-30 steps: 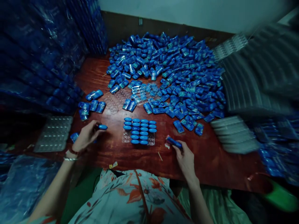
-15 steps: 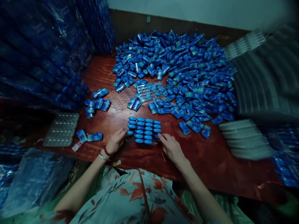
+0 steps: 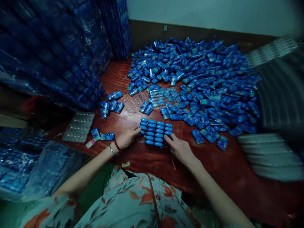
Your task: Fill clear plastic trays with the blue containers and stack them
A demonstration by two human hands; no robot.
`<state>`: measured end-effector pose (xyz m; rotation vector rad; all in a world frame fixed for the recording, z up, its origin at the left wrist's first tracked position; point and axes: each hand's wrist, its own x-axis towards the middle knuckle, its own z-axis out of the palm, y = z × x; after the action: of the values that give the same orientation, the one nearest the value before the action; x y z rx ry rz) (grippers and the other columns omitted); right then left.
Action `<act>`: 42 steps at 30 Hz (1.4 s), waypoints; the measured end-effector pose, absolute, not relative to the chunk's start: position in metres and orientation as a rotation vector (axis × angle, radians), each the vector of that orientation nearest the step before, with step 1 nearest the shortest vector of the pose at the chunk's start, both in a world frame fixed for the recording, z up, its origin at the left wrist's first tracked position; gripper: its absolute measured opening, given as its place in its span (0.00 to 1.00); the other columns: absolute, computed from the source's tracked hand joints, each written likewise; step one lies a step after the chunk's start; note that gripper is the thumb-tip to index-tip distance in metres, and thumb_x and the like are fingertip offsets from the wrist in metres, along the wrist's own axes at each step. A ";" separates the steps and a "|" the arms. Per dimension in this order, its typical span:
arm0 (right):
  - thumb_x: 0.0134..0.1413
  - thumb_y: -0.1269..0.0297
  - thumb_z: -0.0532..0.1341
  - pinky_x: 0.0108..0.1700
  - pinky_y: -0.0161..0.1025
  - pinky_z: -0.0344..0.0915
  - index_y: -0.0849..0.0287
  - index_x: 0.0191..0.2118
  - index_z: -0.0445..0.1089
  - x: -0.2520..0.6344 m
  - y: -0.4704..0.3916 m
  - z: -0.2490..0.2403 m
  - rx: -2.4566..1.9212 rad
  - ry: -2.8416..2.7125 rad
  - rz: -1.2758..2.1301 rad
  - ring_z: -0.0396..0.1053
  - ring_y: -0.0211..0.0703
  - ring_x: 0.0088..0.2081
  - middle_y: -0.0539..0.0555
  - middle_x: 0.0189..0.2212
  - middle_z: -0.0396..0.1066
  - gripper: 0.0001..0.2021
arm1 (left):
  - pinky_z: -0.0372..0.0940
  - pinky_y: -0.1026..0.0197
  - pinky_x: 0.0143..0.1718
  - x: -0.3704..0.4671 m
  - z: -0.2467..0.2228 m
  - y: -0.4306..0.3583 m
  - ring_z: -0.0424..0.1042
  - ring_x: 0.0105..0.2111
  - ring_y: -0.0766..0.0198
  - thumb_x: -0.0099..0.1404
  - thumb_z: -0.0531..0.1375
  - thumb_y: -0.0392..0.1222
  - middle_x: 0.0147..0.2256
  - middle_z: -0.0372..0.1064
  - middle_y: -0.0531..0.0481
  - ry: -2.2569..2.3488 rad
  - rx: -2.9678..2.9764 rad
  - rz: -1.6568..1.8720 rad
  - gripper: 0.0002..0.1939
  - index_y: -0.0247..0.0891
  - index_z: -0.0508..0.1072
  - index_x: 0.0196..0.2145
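A clear plastic tray [image 3: 142,142] lies in front of me, its columns partly filled with small glossy blue oval packs [image 3: 158,135]. The two middle columns reach lower than the outer ones. At the tray's left side, my left hand [image 3: 129,138] has its fingers closed on a blue pack [image 3: 142,132] at the bottom of the left column. My right hand [image 3: 180,149] is at the right side, fingertips bent against the lowest pack [image 3: 168,133] of the right column. The fingers partly cover both of these packs.
A large heap of blue packs [image 3: 197,82] spreads over the back of the wooden table [image 3: 133,158]. Loose packs [image 3: 107,136] lie left. Empty clear trays [image 3: 79,126] stand left, with stacks [image 3: 268,155] at right. Wrapped blue stacks [image 3: 78,47] rise at back left.
The view has shifted, so the table appears further right. The lowest right-column pack has moved up and outward into line with its column. My left hand's pack sits closer under its column.
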<state>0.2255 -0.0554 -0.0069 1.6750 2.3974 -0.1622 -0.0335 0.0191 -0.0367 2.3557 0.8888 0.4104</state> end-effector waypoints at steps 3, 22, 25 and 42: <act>0.57 0.74 0.50 0.30 0.34 0.58 0.53 0.57 0.60 0.224 -0.062 -0.019 1.777 2.399 -0.071 0.68 0.40 0.33 0.57 0.42 0.67 0.22 | 0.63 0.63 0.38 -0.037 -0.041 0.024 0.66 0.37 0.64 0.64 0.48 0.31 0.38 0.66 0.46 0.908 2.259 0.513 0.12 0.36 0.66 0.43; 0.60 0.63 0.53 0.61 0.65 0.35 0.71 0.60 0.55 0.116 -0.049 -0.022 1.977 2.741 -0.139 0.40 0.60 0.65 0.67 0.61 0.52 0.25 | 0.66 0.60 0.39 -0.041 -0.065 0.008 0.70 0.38 0.63 0.65 0.50 0.33 0.41 0.69 0.44 1.249 2.088 0.741 0.17 0.35 0.59 0.52; 0.61 0.64 0.53 0.61 0.65 0.36 0.72 0.58 0.58 0.118 -0.047 -0.025 1.938 2.794 -0.122 0.42 0.60 0.64 0.68 0.59 0.56 0.23 | 0.64 0.54 0.44 -0.078 -0.056 0.000 0.67 0.42 0.57 0.65 0.52 0.36 0.43 0.67 0.42 1.527 2.197 0.744 0.16 0.35 0.61 0.51; 0.59 0.54 0.50 0.41 0.51 0.63 0.63 0.49 0.67 0.299 -0.083 -0.048 3.070 1.860 0.344 0.64 0.55 0.42 0.65 0.40 0.66 0.21 | 0.62 0.64 0.29 -0.069 -0.037 0.001 0.68 0.28 0.64 0.60 0.58 0.51 0.29 0.66 0.52 1.473 1.980 0.777 0.14 0.38 0.65 0.36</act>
<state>0.2992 -0.0834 -0.0480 3.0696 1.8602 0.3437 -0.0692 0.0012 -0.0366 1.9799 1.4731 0.7773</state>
